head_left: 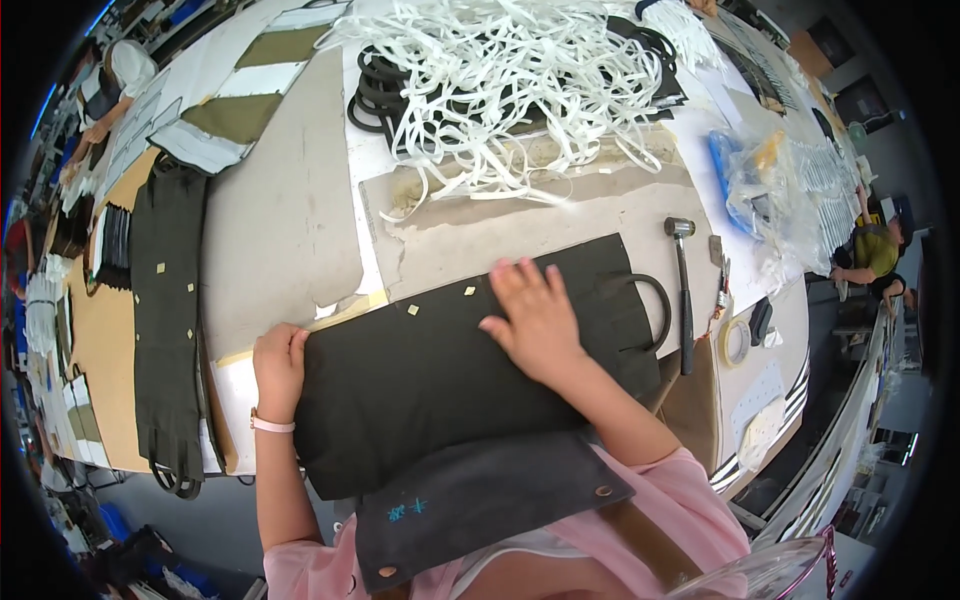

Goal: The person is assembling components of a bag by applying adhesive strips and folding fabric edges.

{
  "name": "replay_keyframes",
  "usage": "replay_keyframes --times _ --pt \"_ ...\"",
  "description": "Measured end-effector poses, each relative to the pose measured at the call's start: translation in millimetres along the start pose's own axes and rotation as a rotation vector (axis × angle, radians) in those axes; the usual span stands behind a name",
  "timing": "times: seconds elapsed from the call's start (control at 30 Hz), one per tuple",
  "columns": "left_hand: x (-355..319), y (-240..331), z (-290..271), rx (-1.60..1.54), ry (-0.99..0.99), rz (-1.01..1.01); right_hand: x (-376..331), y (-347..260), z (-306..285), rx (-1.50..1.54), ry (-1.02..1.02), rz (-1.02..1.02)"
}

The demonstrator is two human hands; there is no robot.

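A dark bag (400, 400) with a loop handle at its right end lies across the table in front of me, its near edge by my apron (480, 500). Two small pale-yellow diamond patches (469, 291) show near its far edge. My left hand (278, 372) is closed on the bag's left end, thumb toward the far corner; its fingertips are partly hidden. My right hand (535, 325) lies flat on the bag near the far edge, fingers spread, holding nothing. To the right of the bag rests a hammer (684, 290) with a black handle.
A tangled heap of white strips (520, 90) covers dark pieces at the back. Another dark bag (168, 320) with yellow patches lies at left. Tape roll (736, 341), a clear plastic bag (780, 190) and small tools are at right. People (875, 255) work farther off.
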State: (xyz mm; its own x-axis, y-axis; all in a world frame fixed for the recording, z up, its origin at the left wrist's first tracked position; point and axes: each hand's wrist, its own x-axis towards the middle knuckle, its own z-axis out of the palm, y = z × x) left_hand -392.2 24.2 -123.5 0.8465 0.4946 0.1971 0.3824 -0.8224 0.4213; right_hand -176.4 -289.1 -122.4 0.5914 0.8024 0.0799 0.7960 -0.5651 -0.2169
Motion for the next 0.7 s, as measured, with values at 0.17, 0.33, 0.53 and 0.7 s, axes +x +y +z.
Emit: replay_keyframes --times 0.17,0.33,0.53,0.7 --pt "4 -7 -8 0.16 -0.032 -0.049 -4 42 0 -0.188 0.115 0.221" --pt "11 -19 0 0.264 0.002 -0.019 14 -15 9 -0.019 0.019 0.084" --pt "-1 -37 -12 0.222 0.102 -0.106 15 7 -1 -0.123 0.006 0.134" --pt "2 -32 -9 0.098 0.189 -0.154 11 38 4 -0.252 0.069 0.279"
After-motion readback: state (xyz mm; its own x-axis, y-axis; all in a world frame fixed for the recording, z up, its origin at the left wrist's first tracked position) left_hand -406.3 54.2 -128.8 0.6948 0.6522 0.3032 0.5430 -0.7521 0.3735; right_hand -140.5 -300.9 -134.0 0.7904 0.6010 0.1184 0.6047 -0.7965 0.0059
